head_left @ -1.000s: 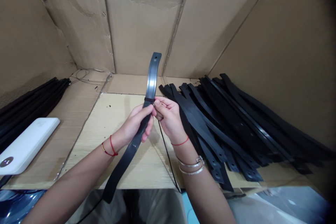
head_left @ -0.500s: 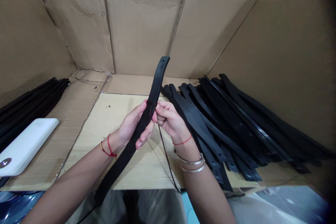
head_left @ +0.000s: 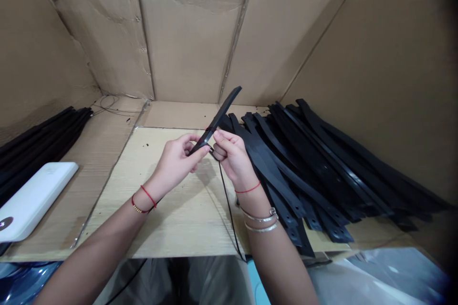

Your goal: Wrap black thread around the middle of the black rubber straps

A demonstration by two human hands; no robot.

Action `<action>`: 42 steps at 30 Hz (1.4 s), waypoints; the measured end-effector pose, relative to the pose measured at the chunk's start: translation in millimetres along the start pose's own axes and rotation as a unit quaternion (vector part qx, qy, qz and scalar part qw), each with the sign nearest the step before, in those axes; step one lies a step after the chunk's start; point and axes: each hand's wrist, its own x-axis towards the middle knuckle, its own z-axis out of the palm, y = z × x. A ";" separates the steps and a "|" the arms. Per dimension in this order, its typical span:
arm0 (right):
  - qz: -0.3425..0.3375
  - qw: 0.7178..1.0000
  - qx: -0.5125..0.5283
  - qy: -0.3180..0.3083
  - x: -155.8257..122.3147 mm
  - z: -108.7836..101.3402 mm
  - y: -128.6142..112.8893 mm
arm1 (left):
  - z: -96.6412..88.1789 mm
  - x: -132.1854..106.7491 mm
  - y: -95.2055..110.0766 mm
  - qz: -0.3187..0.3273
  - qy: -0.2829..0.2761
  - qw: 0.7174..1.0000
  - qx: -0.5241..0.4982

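Observation:
A black rubber strap with a hole near its tip is held edge-on between my hands, its upper end tilting up and to the right. My left hand grips it, and its lower length is hidden behind that hand and forearm. My right hand pinches it close by, with a thin black cord hanging down from there onto the pale board. To the right of my right forearm lies a heap of similar black straps.
A white power bank and a bundle of black straps lie at the left. Corrugated cardboard walls rise behind and beside the board. Shiny plastic sheeting lies below the front edge.
The strap has twisted from showing its flat face to edge-on and leans further right. Its long tail no longer shows below my left hand, and my hands have rotated around it.

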 end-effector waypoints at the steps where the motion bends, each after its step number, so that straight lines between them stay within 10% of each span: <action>1: 0.002 1.000 0.005 -0.003 0.3 0.7 0.1 | -1.0 -0.2 0.3 0.014 0.003 1.000 0.006; 27: -0.086 0.995 -0.038 0.023 -7.4 11.0 3.8 | 0.1 -3.7 4.5 -0.030 -0.139 0.951 -0.273; 36: -0.002 0.996 0.042 -0.081 -8.6 7.3 2.9 | 4.6 -9.0 2.3 -0.051 -0.181 0.915 -0.356; 42: -0.015 0.999 0.033 -0.025 -8.1 4.9 2.6 | 5.0 -5.6 -1.3 -0.110 -0.229 0.911 -0.326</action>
